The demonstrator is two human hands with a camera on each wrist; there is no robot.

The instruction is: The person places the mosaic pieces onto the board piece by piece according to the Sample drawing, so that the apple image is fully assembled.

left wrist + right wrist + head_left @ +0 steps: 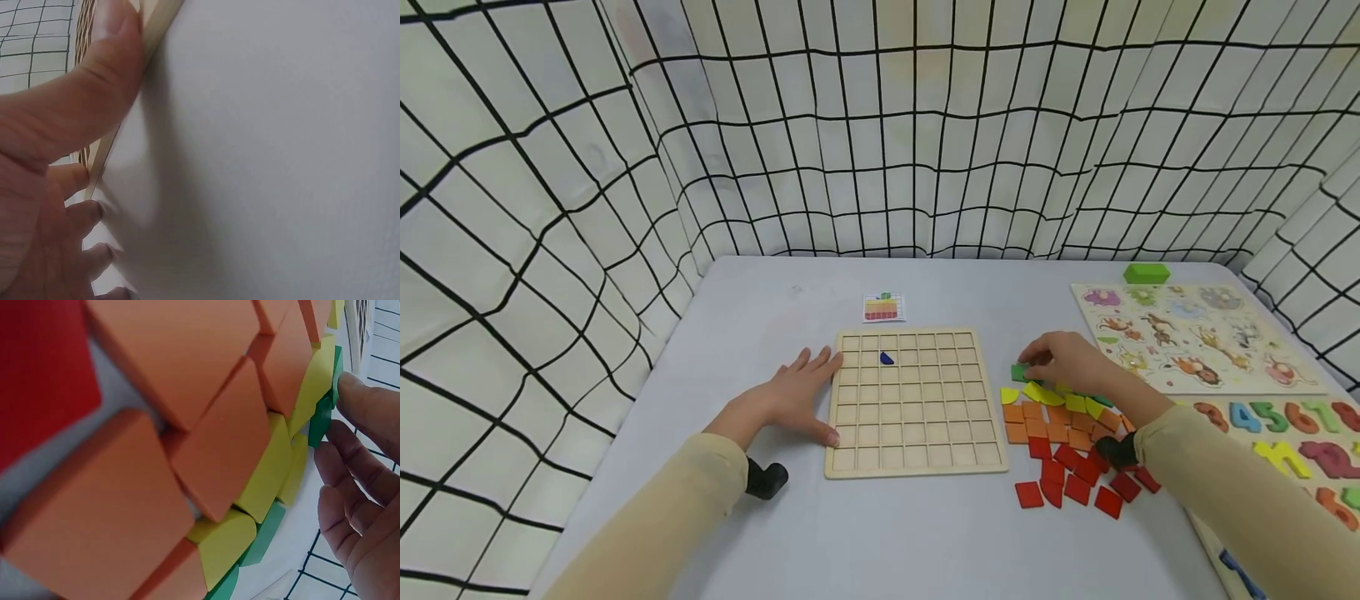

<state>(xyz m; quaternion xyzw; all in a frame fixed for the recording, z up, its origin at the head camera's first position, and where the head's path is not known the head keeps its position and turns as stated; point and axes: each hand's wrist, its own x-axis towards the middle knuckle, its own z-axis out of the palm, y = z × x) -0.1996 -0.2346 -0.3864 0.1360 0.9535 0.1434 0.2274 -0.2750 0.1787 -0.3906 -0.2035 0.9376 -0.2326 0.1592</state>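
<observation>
The left hand (793, 400), fingers spread, rests along the left edge of a wooden grid board (917, 410). Its thumb (115, 69) lies on the board's edge in the left wrist view. One dark blue rounded tile (887, 358) lies in the upper left of the grid. To the right of the board the right hand (1060, 360) is at the green tiles (1019, 372). In the right wrist view its thumb (359, 400) touches a green tile, with the index fingertip beside another green tile (321, 422); the other fingers bend loosely.
Yellow tiles (1010, 396), orange tiles (1017, 433) and red tiles (1028, 495) lie loose below the right hand. A small pattern card (883, 307) sits behind the board. At the right are an animal puzzle (1195, 333), a number puzzle (1217, 450) and a green block (1146, 273). Black netting surrounds the table.
</observation>
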